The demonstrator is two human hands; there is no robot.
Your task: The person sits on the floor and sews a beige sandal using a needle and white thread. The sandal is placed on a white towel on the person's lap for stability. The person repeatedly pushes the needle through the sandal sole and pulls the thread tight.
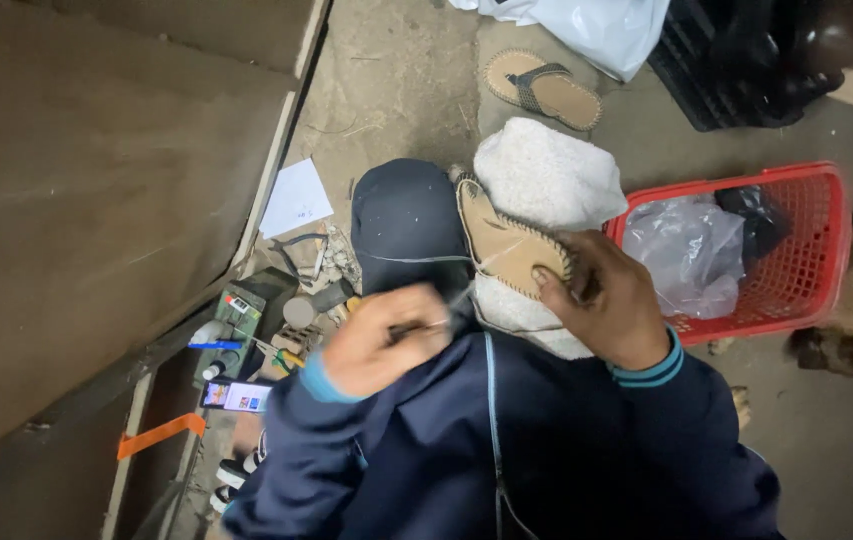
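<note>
Sole (504, 243), tan and stitched round its edge, is pinned on the white fleece (546, 180) by the right hand (606, 300), long axis running up-left, just right of the left hand (378, 340), closed on a thin tool (426, 325).

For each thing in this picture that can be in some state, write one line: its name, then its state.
Tan shoe sole: lying on the white cloth on the lap, stitched round its edge, held.
Right hand: grip shut on the sole's end.
Left hand: blurred, closed on a thin tool.
Red basket: upright, holding plastic bags.
Sandal: flat on the floor, unworn.
Phone: screen lit.
</note>
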